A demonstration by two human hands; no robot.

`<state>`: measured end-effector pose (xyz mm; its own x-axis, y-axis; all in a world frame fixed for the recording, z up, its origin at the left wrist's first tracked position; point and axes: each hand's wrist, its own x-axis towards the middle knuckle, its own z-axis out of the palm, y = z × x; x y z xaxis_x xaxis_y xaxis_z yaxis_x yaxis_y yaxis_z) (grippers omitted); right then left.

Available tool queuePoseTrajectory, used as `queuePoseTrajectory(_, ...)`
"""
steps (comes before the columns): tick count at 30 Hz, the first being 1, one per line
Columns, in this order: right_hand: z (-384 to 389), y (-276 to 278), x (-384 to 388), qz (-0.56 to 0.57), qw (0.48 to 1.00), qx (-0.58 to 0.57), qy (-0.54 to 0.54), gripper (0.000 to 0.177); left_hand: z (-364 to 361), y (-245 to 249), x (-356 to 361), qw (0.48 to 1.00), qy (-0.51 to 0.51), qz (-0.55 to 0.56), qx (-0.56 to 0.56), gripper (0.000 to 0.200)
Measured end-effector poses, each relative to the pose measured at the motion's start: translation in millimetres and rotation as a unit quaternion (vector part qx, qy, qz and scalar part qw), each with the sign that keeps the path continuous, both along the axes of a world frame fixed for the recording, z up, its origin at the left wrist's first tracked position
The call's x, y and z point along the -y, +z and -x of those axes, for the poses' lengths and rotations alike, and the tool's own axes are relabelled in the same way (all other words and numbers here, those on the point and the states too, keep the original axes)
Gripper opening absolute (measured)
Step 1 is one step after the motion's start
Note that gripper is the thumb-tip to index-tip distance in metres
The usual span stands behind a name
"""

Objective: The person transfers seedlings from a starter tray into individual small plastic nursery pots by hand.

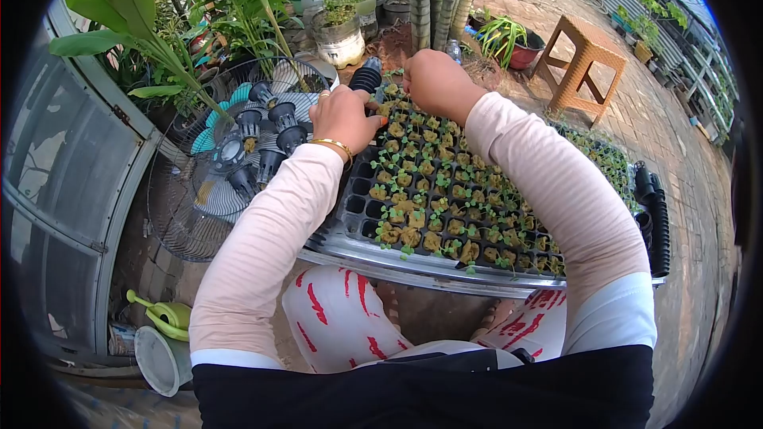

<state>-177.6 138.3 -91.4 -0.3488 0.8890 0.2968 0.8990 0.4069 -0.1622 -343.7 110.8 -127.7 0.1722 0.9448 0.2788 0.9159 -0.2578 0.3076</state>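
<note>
A black seedling tray (375, 208) holds several small green seedlings in brownish plugs, and some cells along its left side hold no plug. My left hand (346, 117) rests at the tray's far left corner, thumb apart from the fingers, beside a stack of black ribbed net pots (366, 77). The fingertips are partly hidden. Over the tray's far edge my right hand (441, 86) is closed with its fingers pinched together. Whatever it may hold is hidden behind the hand.
Left of the tray, loose black net pots (282, 117) lie on a wire fan guard (171, 218). More stacked black pots (658, 226) lie at the right end of the silver table (397, 264). A brown stool (592, 44) and potted plants stand beyond; a green watering can (168, 318) sits lower left.
</note>
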Motion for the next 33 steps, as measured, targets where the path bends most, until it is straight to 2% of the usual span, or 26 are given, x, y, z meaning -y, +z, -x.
queuePoseTrajectory(9, -3.9, 24.9, 17.8, -0.033, 0.999, -0.024, 0.028, 0.014, 14.3, 9.2, -16.0, 0.996, -0.012, -0.013, 0.093, 0.025)
queuePoseTrajectory(11, -9.0, 33.2, 23.6, -0.037, 0.998, -0.043, 0.034, 0.014, 20.5, 11.0, -22.4, 0.961, -0.059, 0.038, 0.267, 0.027)
queuePoseTrajectory(12, -12.7, 36.7, 27.0, -0.040, 0.997, -0.060, 0.040, 0.014, 22.0, 14.0, -24.1, 0.944, -0.091, 0.041, 0.313, 0.027)
queuePoseTrajectory(13, -16.9, 39.8, 30.7, -0.042, 0.996, -0.061, 0.039, 0.014, 22.4, 16.3, -24.4, 0.945, -0.092, 0.040, 0.312, 0.027)
queuePoseTrajectory(15, -26.4, 45.9, 39.3, -0.001, 0.990, -0.130, 0.058, 0.016, 20.7, 24.6, -22.2, 0.915, -0.117, 0.079, 0.377, 0.026)
queuePoseTrajectory(17, -36.1, 53.8, 51.6, 0.010, 0.987, -0.149, 0.055, 0.020, 15.3, 36.0, -16.5, 0.915, -0.126, 0.079, 0.376, 0.025)
queuePoseTrajectory(19, -45.6, 63.2, 68.1, 0.119, 0.946, -0.299, 0.029, 0.021, 6.5, 51.3, -5.8, 0.925, -0.119, 0.109, 0.344, 0.019)
queuePoseTrajectory(20, -49.9, 62.2, 72.1, 0.123, 0.922, -0.367, 0.014, 0.021, 3.1, 55.8, -3.7, 0.923, -0.126, 0.119, 0.344, 0.019)
queuePoseTrajectory(21, -56.3, 64.8, 77.6, 0.118, 0.922, -0.368, 0.010, 0.021, -2.2, 60.3, 0.3, 0.923, -0.132, 0.118, 0.342, 0.019)
queuePoseTrajectory(24, -83.3, 69.9, 94.5, 0.142, 0.901, -0.408, -0.038, 0.023, -22.3, 75.7, 18.5, 0.877, -0.174, 0.169, 0.414, 0.020)
queuePoseTrajectory(29, -115.5, 62.3, 135.8, 0.056, 0.890, -0.452, -0.025, 0.024, -81.0, 98.6, 48.8, 0.854, -0.261, 0.219, 0.393, 0.021)
queuePoseTrajectory(31, -124.7, 62.9, 159.5, -0.029, 0.923, -0.383, -0.025, 0.027, -108.6, 106.1, 60.7, 0.858, -0.320, 0.209, 0.343, 0.021)
queuePoseTrajectory(33, -141.1, 59.2, 178.7, -0.079, 0.928, -0.361, -0.047, 0.032, -137.0, 113.7, 72.9, 0.858, -0.336, 0.217, 0.323, 0.022)
